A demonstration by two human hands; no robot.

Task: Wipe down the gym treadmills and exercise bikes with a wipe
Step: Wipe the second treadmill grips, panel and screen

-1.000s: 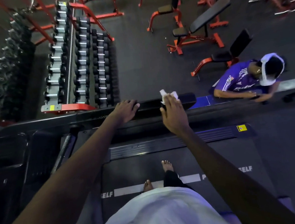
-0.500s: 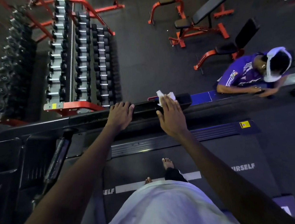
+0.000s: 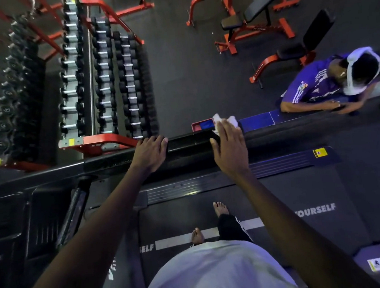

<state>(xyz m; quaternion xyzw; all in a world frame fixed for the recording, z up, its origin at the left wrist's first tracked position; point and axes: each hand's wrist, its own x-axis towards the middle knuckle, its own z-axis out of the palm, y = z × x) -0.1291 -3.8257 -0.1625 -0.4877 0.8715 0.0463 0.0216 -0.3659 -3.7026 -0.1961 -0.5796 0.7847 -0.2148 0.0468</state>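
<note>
A crumpled white wipe (image 3: pixel 226 121) sits at centre right of the frame, on the far end of the black treadmill rail (image 3: pixel 189 141). Only its edges show beyond the fingertips. The right hand (image 3: pixel 229 149) presses it flat against the rail, fingers (image 3: pixel 228 129) straight and held together, thumb spread out to the left. The left hand (image 3: pixel 150 153) grips the same rail just to the left, fingers bent close together over its far edge, apart from the right hand.

Below the rail, at lower centre, the person stands with bare feet (image 3: pixel 220 208) on the dark treadmill belt (image 3: pixel 313 193), which carries white lettering and a white stripe. A pale shirt (image 3: pixel 217 273) fills the bottom edge of the frame.

A red-framed dumbbell rack (image 3: pixel 104 82) stands on the gym floor at upper left, loaded with rows of black dumbbells. Red-and-black weight benches (image 3: pixel 262 4) line the upper right. At right, another person in a purple shirt (image 3: pixel 312 86) leans on a ledge just beyond the treadmill. A small red-rimmed tray (image 3: pixel 202 124) lies just left of the wipe.
</note>
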